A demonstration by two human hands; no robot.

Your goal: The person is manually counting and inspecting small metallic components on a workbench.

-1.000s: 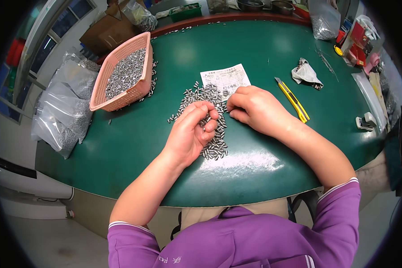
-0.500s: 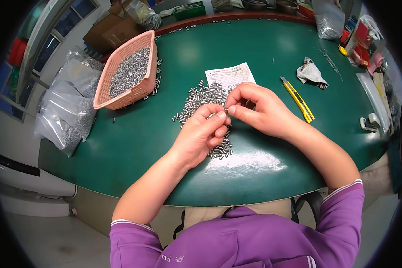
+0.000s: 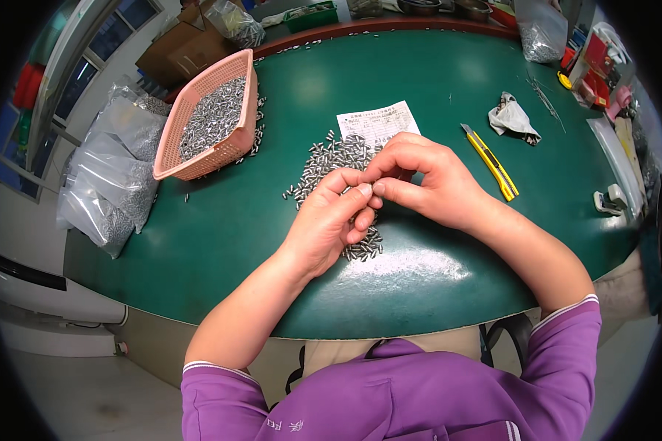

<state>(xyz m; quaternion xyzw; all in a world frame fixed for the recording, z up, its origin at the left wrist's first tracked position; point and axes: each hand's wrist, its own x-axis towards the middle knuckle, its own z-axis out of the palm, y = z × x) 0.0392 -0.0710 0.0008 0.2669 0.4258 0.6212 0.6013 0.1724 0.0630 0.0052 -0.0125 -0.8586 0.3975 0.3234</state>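
Since a moment ago your hands have barely moved; they stay lifted over the pile of small metal pins point(image 3: 338, 158), fingertips meeting. Your left hand point(image 3: 329, 224) curls palm-down, thumb and forefinger pressed together; your right hand point(image 3: 426, 184) pinches toward it. Whether a pin sits between them, I cannot tell. The shiny, short pins lie mid-worktop point(image 3: 434, 81) on smooth green, beside a paper slip point(image 3: 379, 121). A pink woven-look plastic basket point(image 3: 235, 151) holds more near the left edge.
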